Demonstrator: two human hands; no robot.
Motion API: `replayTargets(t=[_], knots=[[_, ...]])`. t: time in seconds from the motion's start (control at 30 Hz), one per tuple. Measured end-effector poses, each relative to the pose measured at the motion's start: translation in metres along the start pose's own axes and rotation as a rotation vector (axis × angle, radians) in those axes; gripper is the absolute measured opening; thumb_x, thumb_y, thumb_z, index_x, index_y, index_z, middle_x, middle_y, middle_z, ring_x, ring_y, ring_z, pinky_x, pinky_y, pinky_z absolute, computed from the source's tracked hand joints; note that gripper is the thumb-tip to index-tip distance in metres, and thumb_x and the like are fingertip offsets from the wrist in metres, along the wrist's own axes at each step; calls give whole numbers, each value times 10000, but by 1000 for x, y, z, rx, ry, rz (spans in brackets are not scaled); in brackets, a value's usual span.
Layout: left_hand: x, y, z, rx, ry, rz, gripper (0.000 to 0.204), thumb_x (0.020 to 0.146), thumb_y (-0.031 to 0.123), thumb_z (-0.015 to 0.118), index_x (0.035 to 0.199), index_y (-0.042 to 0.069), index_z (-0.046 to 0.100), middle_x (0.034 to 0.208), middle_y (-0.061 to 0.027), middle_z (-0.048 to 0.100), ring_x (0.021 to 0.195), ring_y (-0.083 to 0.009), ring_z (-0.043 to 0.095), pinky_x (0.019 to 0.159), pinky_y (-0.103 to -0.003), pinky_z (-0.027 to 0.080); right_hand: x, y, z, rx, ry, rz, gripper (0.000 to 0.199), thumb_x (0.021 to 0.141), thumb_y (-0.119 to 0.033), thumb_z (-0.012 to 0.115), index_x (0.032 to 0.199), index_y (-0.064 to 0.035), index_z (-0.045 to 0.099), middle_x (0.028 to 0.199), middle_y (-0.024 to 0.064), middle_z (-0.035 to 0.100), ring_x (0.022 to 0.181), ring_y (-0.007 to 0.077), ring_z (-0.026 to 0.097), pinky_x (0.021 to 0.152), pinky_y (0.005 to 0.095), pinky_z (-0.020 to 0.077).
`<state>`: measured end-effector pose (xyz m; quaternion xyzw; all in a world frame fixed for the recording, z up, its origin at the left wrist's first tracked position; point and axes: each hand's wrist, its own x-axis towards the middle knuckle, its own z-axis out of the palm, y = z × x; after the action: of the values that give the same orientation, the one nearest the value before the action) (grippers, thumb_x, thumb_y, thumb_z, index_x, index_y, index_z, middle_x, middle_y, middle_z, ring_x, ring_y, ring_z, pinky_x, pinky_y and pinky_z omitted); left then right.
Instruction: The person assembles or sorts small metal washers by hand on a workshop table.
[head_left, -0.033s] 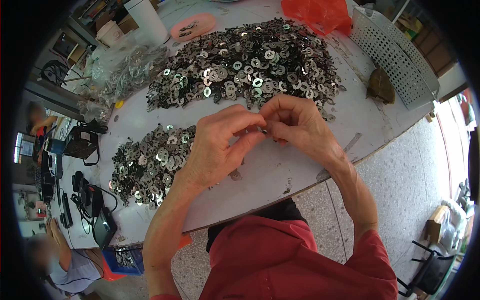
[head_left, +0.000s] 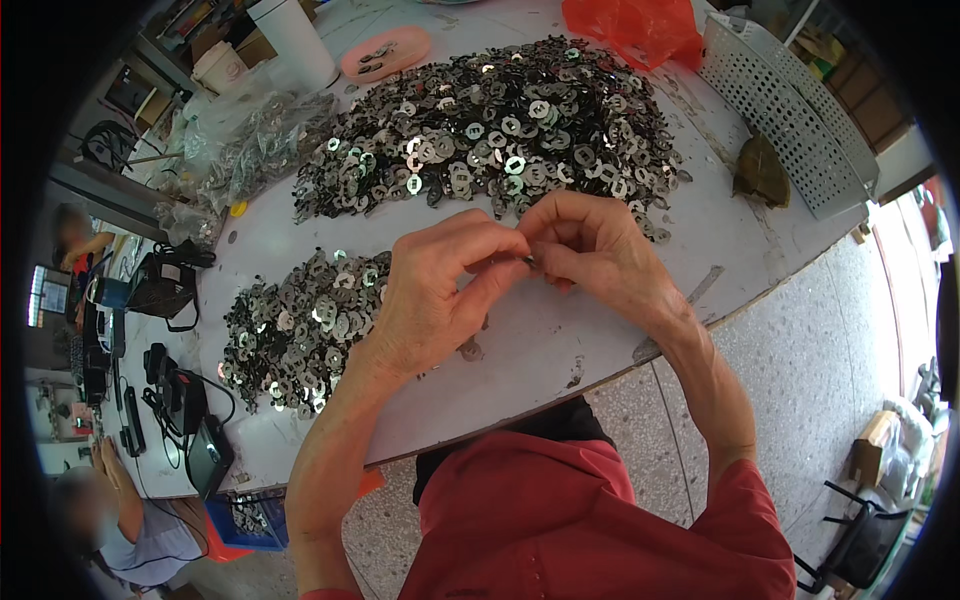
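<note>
Above the white table, my left hand [head_left: 440, 285] and my right hand [head_left: 595, 245] meet fingertip to fingertip, both closed in a pinch. Between them sits a small metal piece [head_left: 530, 261], mostly covered by the fingers, so its shape is hard to make out. Just beyond the hands spreads a large heap of flat, shiny metal pieces [head_left: 490, 130], many ring-like with slotted centres. A smaller heap of similar metal pieces [head_left: 300, 325] lies to the left, partly behind my left hand and forearm.
A grey perforated basket [head_left: 790, 115] stands at the right edge, near a dry brown leaf [head_left: 761, 172]. Red plastic [head_left: 640, 30] and a pink dish [head_left: 386, 53] lie at the back. Clear bags [head_left: 250, 140] and black cabled devices [head_left: 185, 400] line the left; another person [head_left: 140, 520] sits there.
My fingertips have shifted very slightly around the small metal piece. Everything else looks the same.
</note>
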<state>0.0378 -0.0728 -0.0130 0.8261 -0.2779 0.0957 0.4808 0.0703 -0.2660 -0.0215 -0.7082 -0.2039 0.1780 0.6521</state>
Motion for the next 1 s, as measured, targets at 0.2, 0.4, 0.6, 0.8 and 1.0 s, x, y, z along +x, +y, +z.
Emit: replayTargets(t=[0.2,0.4,0.6,0.8,1.0], knots=[[-2,3,-1,-229,29,-346,67,831,26,660,878,-21,656,751,-32,637,680,-111,598,616,-251,482,-1,-6,4,87,-18,35,134,856,-47,577,971,1,623,775,37,658,690,65,582,589,224,468],[3,7,-16,-566,-2,-636,169,863,169,656,843,5,688,723,-30,638,651,-83,552,584,-216,416,-3,-8,2,18,40,13,104,893,-70,608,980,-18,632,795,26,658,683,62,574,614,205,467],[3,9,-18,-596,-30,-740,200,839,202,669,816,5,692,688,-27,630,597,-82,532,556,-220,407,-4,-10,3,14,7,-36,129,850,-45,603,965,6,628,795,43,666,747,83,623,664,233,493],[4,10,-27,-453,-138,-684,179,806,167,681,767,-7,691,651,-18,628,564,-83,531,529,-229,409,-4,-8,3,-10,10,-54,122,838,-40,618,950,5,639,794,41,667,742,89,633,663,239,500],[2,23,-48,116,-416,-681,151,699,132,694,673,-16,679,549,-87,615,534,-156,593,545,-301,450,-5,4,-11,-145,194,-177,103,835,-42,631,928,-7,656,775,46,663,702,88,624,616,245,488]])
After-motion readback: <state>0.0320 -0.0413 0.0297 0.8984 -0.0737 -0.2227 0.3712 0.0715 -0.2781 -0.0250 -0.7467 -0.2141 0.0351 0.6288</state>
